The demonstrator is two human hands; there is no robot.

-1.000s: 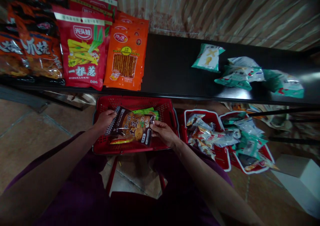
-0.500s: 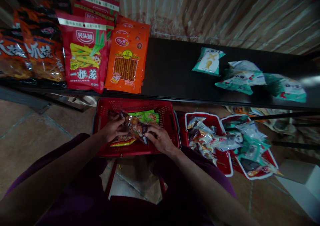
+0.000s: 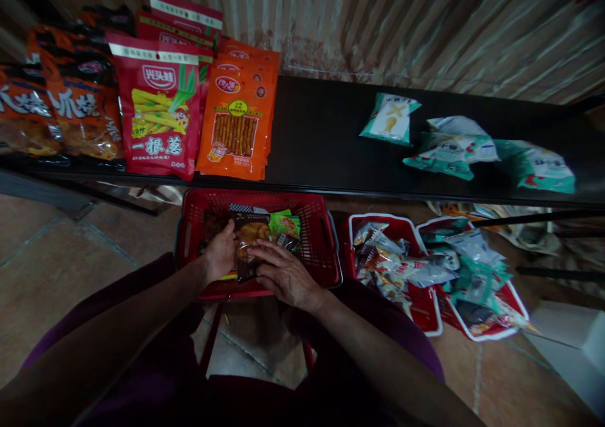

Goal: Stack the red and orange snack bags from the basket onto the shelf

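Over a red shopping basket (image 3: 316, 222), a dark brown snack bag (image 3: 254, 230) with a picture of golden-brown food stands between my two hands. My left hand (image 3: 221, 250) grips its left edge, thumb up along the side. Across its lower right front lie the bent fingers of my right hand (image 3: 286, 277), which holds it from that side. Inside the basket, green snack packets (image 3: 289, 225) show behind the bag, with other dark packets partly hidden by my hands.
A black shelf (image 3: 321, 137) runs across in front, bearing orange-and-black bags (image 3: 85, 106), red bags (image 3: 158, 112), orange packets (image 3: 236, 118) and teal-and-white bags (image 3: 456, 147). Two white-rimmed red baskets (image 3: 437, 326) of snack bags stand at right, near a white box (image 3: 567, 345).
The brown bag has turned from slanting sideways to upright, its picture side facing me. My right hand has shifted left and down onto its front. My left hand has moved slightly right.
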